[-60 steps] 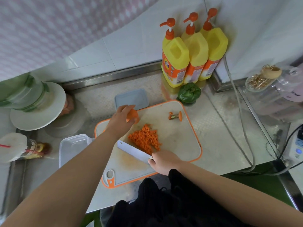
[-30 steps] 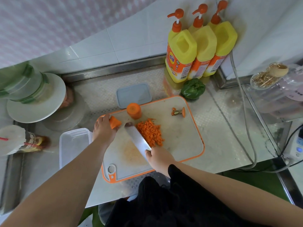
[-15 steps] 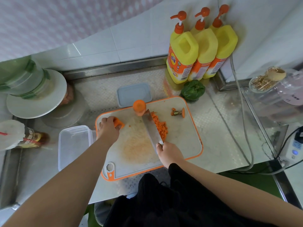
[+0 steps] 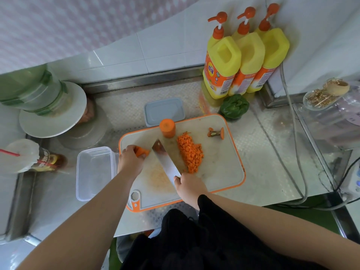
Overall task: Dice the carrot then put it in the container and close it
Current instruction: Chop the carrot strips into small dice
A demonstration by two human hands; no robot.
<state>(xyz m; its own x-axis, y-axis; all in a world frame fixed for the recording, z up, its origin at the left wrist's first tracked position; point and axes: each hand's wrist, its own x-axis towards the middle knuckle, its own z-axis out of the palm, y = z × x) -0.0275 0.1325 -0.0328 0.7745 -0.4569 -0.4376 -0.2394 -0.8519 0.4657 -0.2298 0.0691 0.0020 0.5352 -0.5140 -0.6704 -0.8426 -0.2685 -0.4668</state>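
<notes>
1. Left hand (image 4: pixel 130 161) on the left part of the cutting board (image 4: pixel 220 172), fingers curled over a carrot piece (image 4: pixel 141 152), pinning it to the board.
2. Right hand (image 4: pixel 190 187) wrapped round the handle of a knife (image 4: pixel 165 161); handle itself hidden in the fist.
3. Knife blade runs diagonally up-left from the right hand, tip end just right of the held carrot piece, between it and the diced pile. Cannot tell if the edge touches the board.
4. Diced carrot (image 4: pixel 191 152) heaped in a long pile mid-board, just right of the blade.
5. Carrot stub (image 4: pixel 167 128) stands upright at the far edge of the board, beyond the blade tip.
6. Carrot top scrap (image 4: pixel 216 133) lies near the board's far right corner, apart from the pile.
7. Container (image 4: pixel 93 173), clear plastic, open, sits on the tabletop (image 4: pixel 272 162) touching or just beside the board's left edge; nothing visible inside.
8. Lid (image 4: pixel 164 111), grey-blue, lies flat on the tabletop behind the board, near edge partly hidden by the carrot stub.
9. Orange stain on the board between the two hands.
10. Three yellow pump bottles (image 4: pixel 243 55) at the back wall, green pepper (image 4: pixel 234 106) in front of them.
11. Stacked plates and a green-banded jar (image 4: pixel 33 92) at far left; wrapped bottle (image 4: pixel 35 158) below them.
</notes>
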